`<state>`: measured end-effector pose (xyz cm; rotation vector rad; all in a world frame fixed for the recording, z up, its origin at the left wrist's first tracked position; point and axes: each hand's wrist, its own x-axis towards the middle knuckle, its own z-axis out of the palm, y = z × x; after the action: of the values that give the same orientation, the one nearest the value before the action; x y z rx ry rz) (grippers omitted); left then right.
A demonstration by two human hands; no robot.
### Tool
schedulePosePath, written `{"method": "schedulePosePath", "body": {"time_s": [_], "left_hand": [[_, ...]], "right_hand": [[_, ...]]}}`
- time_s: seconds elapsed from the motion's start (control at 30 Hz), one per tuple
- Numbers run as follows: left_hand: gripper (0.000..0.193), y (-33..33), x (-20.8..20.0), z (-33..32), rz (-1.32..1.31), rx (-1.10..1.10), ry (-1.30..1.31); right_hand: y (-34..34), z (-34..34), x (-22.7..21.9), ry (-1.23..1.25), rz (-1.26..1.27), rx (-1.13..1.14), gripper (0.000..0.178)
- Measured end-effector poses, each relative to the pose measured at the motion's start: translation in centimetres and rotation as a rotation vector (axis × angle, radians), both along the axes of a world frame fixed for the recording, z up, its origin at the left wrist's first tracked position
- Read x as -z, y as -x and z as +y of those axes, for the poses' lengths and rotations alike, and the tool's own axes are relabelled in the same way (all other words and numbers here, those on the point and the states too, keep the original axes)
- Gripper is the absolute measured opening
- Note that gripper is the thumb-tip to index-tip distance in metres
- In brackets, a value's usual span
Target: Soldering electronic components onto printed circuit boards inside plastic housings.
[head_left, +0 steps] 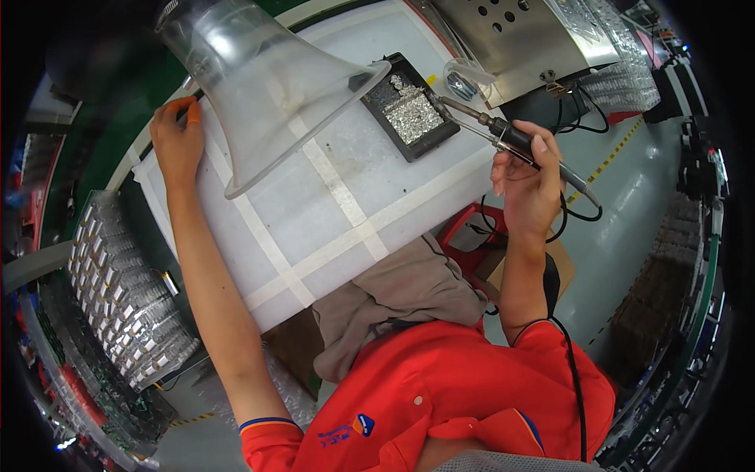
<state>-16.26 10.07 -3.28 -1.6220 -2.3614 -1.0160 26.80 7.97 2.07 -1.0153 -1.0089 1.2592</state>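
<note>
My right hand (535, 169) is closed around a soldering iron (515, 138), which has a thin metal solder-feed tube running alongside it. The iron's tip points left, at the edge of a black tray (418, 152) filled with silvery, crumpled cleaning material (414, 118). At the far left edge of the white work surface, my left hand (178, 141) has its fingers curled together, with orange finger covers on some of them. What they pinch, if anything, is hidden. Between the hands, a clear fume hood (275, 94) flares out over the surface.
Strips of pale tape cross the white work surface (326, 228). A perforated metal box (519, 47) stands at the back right, beside clear trays (621, 82). Left of the surface is a plastic tray of small metal parts (126, 291). The iron's black cable (580, 385) hangs by my right arm.
</note>
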Motion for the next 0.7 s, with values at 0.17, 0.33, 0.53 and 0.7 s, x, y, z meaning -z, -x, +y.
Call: {"method": "schedulePosePath", "body": {"time_s": [0.17, 0.33, 0.53, 0.7], "left_hand": [[0.025, 0.0, 0.1, 0.0, -0.011, -0.008, 0.015], [0.025, 0.1, 0.0, 0.1, 0.006, -0.009, 0.027], [0.026, 0.2, 0.1, 0.1, 0.012, -0.012, 0.037], [0.027, 0.1, 0.0, 0.1, -0.01, -0.031, 0.057]], "right_hand": [[-0.5, -1.1, 1.4, 0.027, 0.05, -0.008, 0.036], [-0.6, -1.4, 2.1, 0.031, 0.109, 0.078, 0.039], [-0.7, -1.5, 2.4, 0.022, 0.13, 0.081, 0.039], [-0.9, -1.8, 2.6, 0.031, 0.145, 0.081, 0.04]]}}
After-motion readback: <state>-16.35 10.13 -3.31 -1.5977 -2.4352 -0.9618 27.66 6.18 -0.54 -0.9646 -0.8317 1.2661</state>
